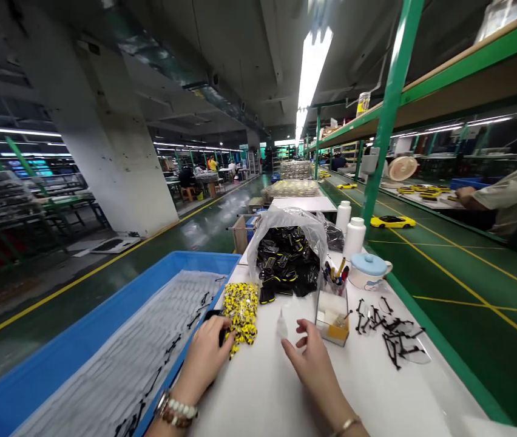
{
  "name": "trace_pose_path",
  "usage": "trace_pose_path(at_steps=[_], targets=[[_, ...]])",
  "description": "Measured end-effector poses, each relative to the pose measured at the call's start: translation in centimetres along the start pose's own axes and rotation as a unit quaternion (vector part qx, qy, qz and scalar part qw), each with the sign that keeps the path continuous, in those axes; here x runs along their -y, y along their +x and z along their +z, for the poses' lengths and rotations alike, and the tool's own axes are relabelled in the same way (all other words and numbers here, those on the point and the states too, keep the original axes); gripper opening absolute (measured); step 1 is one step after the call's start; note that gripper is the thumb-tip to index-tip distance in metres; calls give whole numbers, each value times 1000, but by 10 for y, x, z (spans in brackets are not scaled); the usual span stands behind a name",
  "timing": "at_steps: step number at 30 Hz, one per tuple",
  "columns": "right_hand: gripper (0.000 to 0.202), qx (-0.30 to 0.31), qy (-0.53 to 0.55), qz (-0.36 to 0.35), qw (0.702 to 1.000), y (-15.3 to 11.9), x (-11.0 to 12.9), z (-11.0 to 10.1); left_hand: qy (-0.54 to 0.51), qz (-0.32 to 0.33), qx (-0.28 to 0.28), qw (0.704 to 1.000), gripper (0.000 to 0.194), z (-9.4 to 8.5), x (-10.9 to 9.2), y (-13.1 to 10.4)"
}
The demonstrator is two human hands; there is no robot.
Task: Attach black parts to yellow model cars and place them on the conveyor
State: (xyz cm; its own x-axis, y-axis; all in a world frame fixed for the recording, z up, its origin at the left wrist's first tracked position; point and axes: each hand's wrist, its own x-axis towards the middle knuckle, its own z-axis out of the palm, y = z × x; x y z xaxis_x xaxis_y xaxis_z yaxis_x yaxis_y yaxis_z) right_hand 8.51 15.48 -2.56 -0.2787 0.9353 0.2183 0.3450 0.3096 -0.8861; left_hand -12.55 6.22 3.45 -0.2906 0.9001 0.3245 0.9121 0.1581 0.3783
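The left hand [206, 346] is curved with its thumb apart from its fingers, over the table's edge; a black thing [213, 314] shows beneath it, and I cannot tell whether the fingers grip it. Just beside it, at two o'clock, lie small yellow and black bits [241, 306] in a clear bag. The right hand [310, 355] is loosely spread, thumb and fingertips apart with nothing between them, above the white table [263, 388]. At ten to eleven o'clock from it, close to the thumb, stands a small clear-white bottle [281, 326]; at one o'clock is an uncovered box [338, 334] with white pieces inside. Thin black sticks [392, 334] lie scattered between two and three o'clock, and a lidded cup [370, 270] stands between one and two. Near twelve o'clock, farther off, a plastic bag [258, 243] gapes around black parts [290, 258]. At nine o'clock from the left hand, a blue tray [104, 318] holds white sheeting and more black pieces
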Motion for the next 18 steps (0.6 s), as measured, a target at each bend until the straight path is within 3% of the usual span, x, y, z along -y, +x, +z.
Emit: trace_pose_path(at_steps=[3, 7, 13, 18], targets=[[53, 1, -41, 15, 999, 19, -9, 22, 11, -8, 5, 1000, 14, 5, -3, 9], [29, 5, -62, 3, 998, 30, -12, 34, 3, 15, 39, 999, 12, 17, -25, 24], [31, -61, -16, -94, 994, 11, -4, -4, -27, 57, 99, 993, 15, 35, -61, 44], [26, -100, -50, -114, 987, -21, -32, -33, -34, 101, 191, 976, 14, 69, -92, 31]])
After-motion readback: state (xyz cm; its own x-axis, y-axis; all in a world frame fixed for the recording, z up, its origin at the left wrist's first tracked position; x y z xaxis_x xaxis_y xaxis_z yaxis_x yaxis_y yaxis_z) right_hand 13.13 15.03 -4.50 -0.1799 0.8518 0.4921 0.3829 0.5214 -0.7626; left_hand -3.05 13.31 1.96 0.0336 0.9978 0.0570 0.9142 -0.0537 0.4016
